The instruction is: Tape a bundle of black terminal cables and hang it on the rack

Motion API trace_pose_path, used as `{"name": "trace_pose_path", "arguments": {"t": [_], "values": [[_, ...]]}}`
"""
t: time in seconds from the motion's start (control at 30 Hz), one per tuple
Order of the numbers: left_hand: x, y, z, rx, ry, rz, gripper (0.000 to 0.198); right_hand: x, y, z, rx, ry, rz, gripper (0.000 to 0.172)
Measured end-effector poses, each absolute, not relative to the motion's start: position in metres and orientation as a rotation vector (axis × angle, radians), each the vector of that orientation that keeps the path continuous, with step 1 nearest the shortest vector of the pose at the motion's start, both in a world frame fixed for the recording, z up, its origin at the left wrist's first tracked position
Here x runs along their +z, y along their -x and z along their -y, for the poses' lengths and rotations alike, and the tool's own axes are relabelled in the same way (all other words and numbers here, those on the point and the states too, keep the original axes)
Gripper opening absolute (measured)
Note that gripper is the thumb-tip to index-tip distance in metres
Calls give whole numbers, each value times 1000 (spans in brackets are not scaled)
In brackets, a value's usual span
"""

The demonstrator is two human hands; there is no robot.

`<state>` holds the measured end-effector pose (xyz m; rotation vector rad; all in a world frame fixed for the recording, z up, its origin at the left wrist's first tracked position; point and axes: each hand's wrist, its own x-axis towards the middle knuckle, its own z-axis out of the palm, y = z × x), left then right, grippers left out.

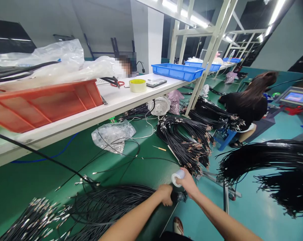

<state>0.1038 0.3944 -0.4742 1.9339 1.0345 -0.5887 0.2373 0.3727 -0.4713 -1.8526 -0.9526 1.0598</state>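
My right hand [187,184] is closed on a roll of clear wrap [177,177], its hollow core facing me. Beside it, at the bench's front edge, my left hand [166,194] is wrapped round a bundle of black cables [131,194]. One end of that bundle [180,196] pokes out past the left hand, just under the roll. The left fingers partly hide the cables. Loose cable lengths spread leftward over the green bench top [151,170].
Coiled cable bundles [184,140] lie at the right of the bench, near a thin orange-handled tool [159,148], a plastic bag [113,135] and a small fan [159,106]. Above, a shelf holds a red bin [46,105] and tape roll [137,86]. A co-worker [247,97] sits right.
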Motion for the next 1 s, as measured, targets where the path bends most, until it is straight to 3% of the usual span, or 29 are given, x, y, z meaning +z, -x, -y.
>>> {"name": "trace_pose_path", "arguments": {"t": [0.17, 0.37, 0.7, 1.0], "values": [[-480, -106, -413, -614, -1730, -963, 35, -463, -224, -331, 854, 1807, 828, 60], [-486, -119, -424, -578, -1572, -998, 18, -470, -212, -295, 755, 1881, 573, 72], [-487, -132, -444, -572, -1434, -972, 21, -494, -209, -278, 822, 1819, 409, 72], [-481, -131, -445, -431, -1476, -934, 49, -524, -197, -278, 858, 1691, 560, 73]]}}
